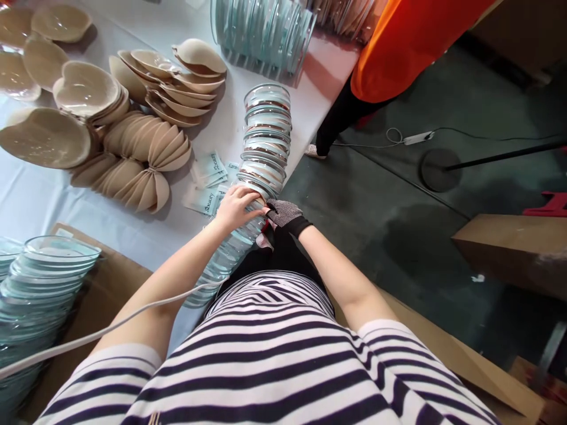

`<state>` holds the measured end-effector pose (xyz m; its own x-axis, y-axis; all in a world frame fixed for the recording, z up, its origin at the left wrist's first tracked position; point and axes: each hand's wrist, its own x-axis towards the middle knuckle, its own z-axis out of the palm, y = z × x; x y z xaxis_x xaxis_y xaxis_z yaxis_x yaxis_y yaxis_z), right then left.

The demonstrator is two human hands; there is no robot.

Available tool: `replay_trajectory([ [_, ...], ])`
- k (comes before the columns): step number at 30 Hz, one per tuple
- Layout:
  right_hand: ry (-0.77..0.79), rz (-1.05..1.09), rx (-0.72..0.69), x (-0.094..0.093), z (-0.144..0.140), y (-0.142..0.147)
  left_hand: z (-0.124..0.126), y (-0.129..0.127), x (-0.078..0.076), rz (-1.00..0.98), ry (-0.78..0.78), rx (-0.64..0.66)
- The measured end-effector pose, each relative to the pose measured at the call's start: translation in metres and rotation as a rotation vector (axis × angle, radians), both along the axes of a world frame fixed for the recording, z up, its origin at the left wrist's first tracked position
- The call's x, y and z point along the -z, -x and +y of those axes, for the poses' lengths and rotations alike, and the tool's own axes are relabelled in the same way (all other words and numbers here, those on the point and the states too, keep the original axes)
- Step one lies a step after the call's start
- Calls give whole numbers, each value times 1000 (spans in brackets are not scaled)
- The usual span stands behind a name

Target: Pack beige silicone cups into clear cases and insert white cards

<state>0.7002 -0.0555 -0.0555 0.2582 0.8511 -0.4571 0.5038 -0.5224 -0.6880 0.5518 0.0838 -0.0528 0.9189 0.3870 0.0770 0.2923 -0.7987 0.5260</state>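
Observation:
My bare left hand is closed with bent fingers over the rim of a clear plastic case at the near end of a standing row of cases. My right hand, in a dotted fingerless black glove, pinches the same spot from the other side, its fingertips meeting my left ones. Something beige shows between the fingers, partly hidden. Below my hands, more nested clear plastic shells run along the table edge. Small printed cards lie just left of my left hand.
Beige moulded bra cups lie in stacks on the white-covered table. More clear shells fill a carton at lower left. A person in an orange top stands at the far table edge. Cables, a round stand base and boxes are on the floor.

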Motion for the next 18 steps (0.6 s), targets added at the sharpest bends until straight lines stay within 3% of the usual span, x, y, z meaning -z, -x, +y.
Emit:
replay_trajectory([
  [3,-41,199,37,3,-2,1,-1,0,1,11,-15,-91],
  [5,-38,293,83,7,-4,4,2,-3,1,72,8,-21],
  [8,-55,76,149,9,-3,12,8,-1,-2,70,81,56],
  [10,-101,-115,172,9,0,17,7,7,-4,-43,104,-84],
  [12,-107,-151,174,8,2,20,0,19,-6,-98,76,-274],
  [14,-87,-71,179,9,3,19,-11,31,-7,10,34,-345],
  [18,-108,92,280,14,3,-4,-29,49,-6,322,24,-225],
])
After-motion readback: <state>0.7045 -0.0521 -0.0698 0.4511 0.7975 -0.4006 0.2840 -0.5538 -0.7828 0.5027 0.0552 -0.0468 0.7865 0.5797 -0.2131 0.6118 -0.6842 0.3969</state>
